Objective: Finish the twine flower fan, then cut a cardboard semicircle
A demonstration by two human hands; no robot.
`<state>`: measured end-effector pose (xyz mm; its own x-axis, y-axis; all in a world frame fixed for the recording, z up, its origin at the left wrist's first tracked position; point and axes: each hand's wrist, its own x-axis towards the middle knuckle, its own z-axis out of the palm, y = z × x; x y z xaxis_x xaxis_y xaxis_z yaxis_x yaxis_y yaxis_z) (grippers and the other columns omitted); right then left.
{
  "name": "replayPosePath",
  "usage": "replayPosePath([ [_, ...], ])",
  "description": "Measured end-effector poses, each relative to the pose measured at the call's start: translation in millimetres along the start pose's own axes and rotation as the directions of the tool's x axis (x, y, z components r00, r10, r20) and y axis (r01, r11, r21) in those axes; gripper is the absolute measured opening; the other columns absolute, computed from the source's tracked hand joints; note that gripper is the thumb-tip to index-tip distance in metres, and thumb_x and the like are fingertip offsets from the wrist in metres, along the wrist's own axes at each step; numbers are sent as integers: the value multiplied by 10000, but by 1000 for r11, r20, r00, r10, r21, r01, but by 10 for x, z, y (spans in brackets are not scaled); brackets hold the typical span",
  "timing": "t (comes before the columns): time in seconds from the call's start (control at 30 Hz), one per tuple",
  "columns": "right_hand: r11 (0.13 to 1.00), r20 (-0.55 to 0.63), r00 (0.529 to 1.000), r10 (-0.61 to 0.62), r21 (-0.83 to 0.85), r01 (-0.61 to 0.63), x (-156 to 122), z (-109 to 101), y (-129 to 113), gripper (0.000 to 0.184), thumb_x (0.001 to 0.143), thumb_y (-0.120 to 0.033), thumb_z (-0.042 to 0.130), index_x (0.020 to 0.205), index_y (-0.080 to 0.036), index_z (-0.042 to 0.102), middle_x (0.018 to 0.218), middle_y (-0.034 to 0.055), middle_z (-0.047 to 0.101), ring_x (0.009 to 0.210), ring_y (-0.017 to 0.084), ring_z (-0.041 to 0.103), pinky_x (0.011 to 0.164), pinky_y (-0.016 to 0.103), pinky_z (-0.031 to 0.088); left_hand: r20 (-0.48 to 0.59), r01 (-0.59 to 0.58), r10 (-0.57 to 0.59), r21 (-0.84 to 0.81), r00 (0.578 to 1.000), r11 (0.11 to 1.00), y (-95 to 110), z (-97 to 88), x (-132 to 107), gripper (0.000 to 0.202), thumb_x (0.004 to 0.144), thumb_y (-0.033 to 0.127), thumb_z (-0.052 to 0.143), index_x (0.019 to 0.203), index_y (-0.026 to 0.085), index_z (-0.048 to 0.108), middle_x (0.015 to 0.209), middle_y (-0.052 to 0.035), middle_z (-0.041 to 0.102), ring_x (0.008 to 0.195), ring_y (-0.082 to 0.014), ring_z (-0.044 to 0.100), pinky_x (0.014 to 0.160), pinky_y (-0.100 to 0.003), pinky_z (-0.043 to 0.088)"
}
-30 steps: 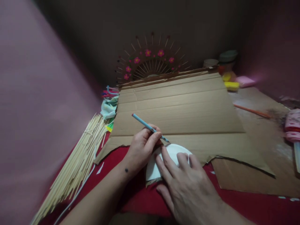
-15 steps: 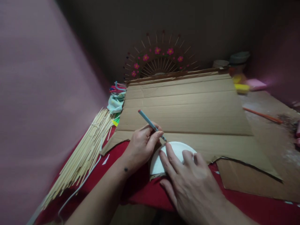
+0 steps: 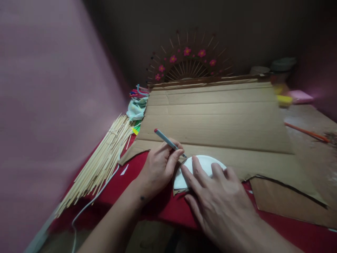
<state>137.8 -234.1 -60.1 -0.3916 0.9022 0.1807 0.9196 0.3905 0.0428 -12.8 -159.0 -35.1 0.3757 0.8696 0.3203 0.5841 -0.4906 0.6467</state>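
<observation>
My left hand grips a blue pencil with a red end, its tip touching the upper left edge of a white round disc. My right hand lies flat on that disc, fingers spread, pressing it onto a large sheet of brown cardboard. The disc's lower part is hidden under my right hand. The cardboard rests on a red cloth.
A bundle of thin bamboo sticks lies to the left beside a pink wall. A stick-and-flower fan ornament stands behind the cardboard. Coloured scraps sit at the cardboard's left corner. An orange pencil, yellow and pink items and jars lie at the right.
The pencil tip has moved down along the disc's left edge. The view has shifted, so everything sits further right in the picture. My right hand stays pressed on the disc.
</observation>
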Motion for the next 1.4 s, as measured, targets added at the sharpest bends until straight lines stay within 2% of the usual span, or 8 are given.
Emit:
replayPosePath([
  [0.33, 996, 22, 999, -31, -78, 33, 37, -62, -4, 499, 869, -397, 301, 1349, -274, 360, 1344, 127, 431, 893, 350, 496, 679, 472, 334, -69, -19, 20, 14, 997, 1000, -35, -10, -176, 96, 870, 198, 451, 845, 193, 544, 780, 3, 591, 721, -106, 558, 677, -213, 433],
  [0.7, 992, 25, 999, -30, -119, 33, 42, -50, -22, 473, 869, -412, 312, 1323, -303, 391, 1367, 101, 414, 869, 336, 508, 674, 458, 328, -80, -88, 91, 33, 993, 996, -43, -44, -298, 87, 870, 181, 451, 860, 180, 537, 776, 1, 568, 721, -103, 536, 681, -217, 429],
  [1.03, 988, 45, 999, -28, -151, 34, -13, -75, -25, 476, 869, -418, 314, 1323, -300, 394, 1360, 122, 415, 884, 345, 505, 685, 458, 328, -65, -114, 120, 85, 991, 990, -21, -94, -469, 88, 871, 160, 427, 881, 184, 511, 795, -19, 561, 745, -125, 537, 691, -236, 423],
  [1.2, 975, 47, 998, -51, -215, 60, 12, -53, -45, 505, 848, -378, 356, 1351, -335, 331, 1351, 142, 416, 829, 343, 520, 653, 453, 323, -61, -100, 105, 72, 993, 992, -14, -96, -549, 97, 881, 170, 407, 887, 183, 503, 775, -14, 544, 691, -117, 511, 676, -245, 423],
  [1.4, 956, 62, 995, -76, -281, 91, -12, -53, -31, 583, 803, -313, 428, 1367, -343, 286, 1339, 169, 417, 793, 344, 529, 624, 435, 319, -58, -93, 97, 66, 994, 994, 15, -103, -583, 106, 886, 170, 398, 882, 175, 504, 785, -24, 540, 712, -121, 507, 689, -250, 425],
])
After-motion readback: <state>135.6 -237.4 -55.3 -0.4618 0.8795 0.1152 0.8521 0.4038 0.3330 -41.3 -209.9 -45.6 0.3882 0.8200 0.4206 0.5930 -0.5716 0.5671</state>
